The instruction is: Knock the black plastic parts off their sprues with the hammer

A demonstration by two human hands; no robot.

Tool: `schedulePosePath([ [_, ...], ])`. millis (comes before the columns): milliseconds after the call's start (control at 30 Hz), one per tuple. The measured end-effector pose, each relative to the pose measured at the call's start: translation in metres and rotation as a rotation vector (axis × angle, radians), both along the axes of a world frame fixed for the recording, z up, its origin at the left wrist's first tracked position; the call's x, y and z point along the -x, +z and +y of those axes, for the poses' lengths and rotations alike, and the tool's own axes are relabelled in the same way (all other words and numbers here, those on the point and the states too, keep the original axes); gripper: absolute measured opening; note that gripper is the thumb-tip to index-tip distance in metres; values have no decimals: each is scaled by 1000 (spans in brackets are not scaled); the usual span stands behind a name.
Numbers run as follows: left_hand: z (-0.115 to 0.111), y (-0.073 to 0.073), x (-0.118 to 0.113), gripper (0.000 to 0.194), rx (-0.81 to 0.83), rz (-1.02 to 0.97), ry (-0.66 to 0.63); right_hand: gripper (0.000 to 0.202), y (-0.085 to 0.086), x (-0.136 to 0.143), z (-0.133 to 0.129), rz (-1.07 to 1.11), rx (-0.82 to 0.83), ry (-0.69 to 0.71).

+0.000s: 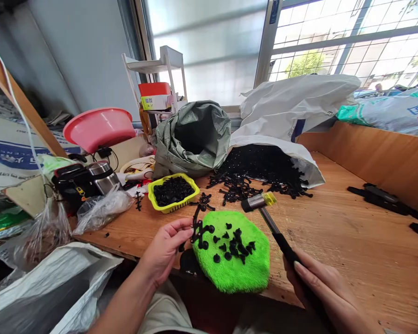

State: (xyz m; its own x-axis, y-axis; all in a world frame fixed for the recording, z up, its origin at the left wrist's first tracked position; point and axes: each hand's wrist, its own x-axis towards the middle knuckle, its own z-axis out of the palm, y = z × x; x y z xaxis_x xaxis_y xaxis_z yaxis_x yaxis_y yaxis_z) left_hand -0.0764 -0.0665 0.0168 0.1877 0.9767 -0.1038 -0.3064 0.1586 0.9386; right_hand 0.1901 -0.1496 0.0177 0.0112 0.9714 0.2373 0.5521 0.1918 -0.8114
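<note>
Head cam: mallet in one hand, black plastic bits in the other

Left hand [167,248] has its thumb and fingers pinched on a branching black plastic piece [199,232], held over the left edge of the fuzzy green pad [233,278], probably a molded sprue. Right hand [320,278] is wrapped round the black grip of a two-faced mallet [259,202], head up beyond the pad; small black parts [238,243] sit on the green.

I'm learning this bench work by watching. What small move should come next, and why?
Perhaps shift the branched black piece further over the green pad: the left hand holds it at the pad's left edge, small loose black parts lie mid-pad, and the right hand holds the hammer with its head clear of the pad.
</note>
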Motion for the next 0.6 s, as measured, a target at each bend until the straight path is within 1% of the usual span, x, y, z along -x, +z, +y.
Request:
schedulePosePath([
  [100, 3, -4, -13, 25, 74, -88, -2, 37, -5, 0, 3, 77, -11, 19],
  [167, 5, -8, -20, 26, 146, -126, 17, 34, -11, -2, 6, 157, 12, 41],
  [233, 6, -10, -25, 27, 184, -154, 33, 32, -19, -4, 8, 247, 41, 63],
  [333, 7, -10, -27, 26, 170, -169, 79, 30, -29, -6, 10, 338, 63, 78],
  [467, 4, -13, -27, 35, 216, -158, 140, 28, -35, -5, 10, 398, 80, 62],
  [600, -1, -18, -31, 23, 224, -159, 172, 25, -39, -3, 10, 430, 89, 52],
])
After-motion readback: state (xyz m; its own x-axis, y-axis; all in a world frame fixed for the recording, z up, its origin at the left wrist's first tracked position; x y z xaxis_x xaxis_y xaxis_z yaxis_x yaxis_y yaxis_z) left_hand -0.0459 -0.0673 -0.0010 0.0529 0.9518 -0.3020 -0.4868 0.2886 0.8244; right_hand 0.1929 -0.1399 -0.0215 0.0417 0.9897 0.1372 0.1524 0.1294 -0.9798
